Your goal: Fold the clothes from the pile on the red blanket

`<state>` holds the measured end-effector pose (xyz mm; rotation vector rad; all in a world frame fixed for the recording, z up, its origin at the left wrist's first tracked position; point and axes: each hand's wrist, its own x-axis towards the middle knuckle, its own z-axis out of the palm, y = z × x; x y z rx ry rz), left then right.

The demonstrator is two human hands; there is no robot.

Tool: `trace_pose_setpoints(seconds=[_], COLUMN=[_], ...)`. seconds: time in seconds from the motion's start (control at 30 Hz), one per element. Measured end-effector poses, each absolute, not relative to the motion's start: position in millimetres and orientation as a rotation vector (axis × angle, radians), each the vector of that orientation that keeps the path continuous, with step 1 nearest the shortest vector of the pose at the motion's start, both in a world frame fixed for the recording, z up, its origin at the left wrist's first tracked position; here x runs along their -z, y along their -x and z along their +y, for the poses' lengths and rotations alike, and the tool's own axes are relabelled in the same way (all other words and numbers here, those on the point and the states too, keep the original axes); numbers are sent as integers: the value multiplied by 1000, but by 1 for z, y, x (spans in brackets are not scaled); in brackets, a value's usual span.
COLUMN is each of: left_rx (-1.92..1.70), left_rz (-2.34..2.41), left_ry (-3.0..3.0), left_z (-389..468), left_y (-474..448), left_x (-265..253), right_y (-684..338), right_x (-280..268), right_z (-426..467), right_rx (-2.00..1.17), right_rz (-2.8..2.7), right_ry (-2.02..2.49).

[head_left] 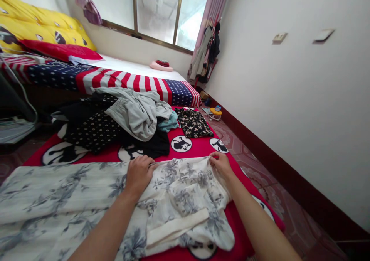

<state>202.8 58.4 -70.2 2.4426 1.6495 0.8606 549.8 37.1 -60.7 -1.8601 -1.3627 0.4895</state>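
Note:
A white garment with grey floral print [72, 199] lies spread across the red mat [199, 147] in front of me. My left hand [140, 176] rests on it near the far edge, fingers closed on the cloth. At the garment's far right corner, my right hand [221, 166] pinches the edge between thumb and fingers. Between the hands the far edge runs fairly straight. A plain cream band [176, 226] crosses the garment's right part, where the cloth is bunched and creased.
Beyond the garment lies a heap of clothes, with grey trousers [137, 112] over a black dotted garment [94, 132]. A folded black floral garment [195, 123] is to its right. Behind stands a bed with a flag-patterned cover [124, 79]. A wall [303, 99] bounds the right side.

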Motion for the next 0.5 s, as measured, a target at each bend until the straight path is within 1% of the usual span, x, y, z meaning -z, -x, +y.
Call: trace_pose_setpoints(seconds=[0.17,0.3,0.37,0.43,0.5], left_rx=[-865,-964,-1111,-1242,-1246], left_rz=[1733,1703,1560,1269,963], left_ry=[-2458,-2483,-2503,-2507,-2479], left_z=[56,54,53,51,49], left_y=[-204,-206,-207,-209,-211], left_x=[71,68,67,66,67], right_y=[-542,-537,-538,-541,-544], right_x=[68,63,59,56,56], right_z=[32,33,34,35,33], right_rx=[-229,-147,-159,-175,-177], right_rz=[-1343,-1390,-1442,-1495,-1525], right_ry=[1985,2051,2052,2039,2028])
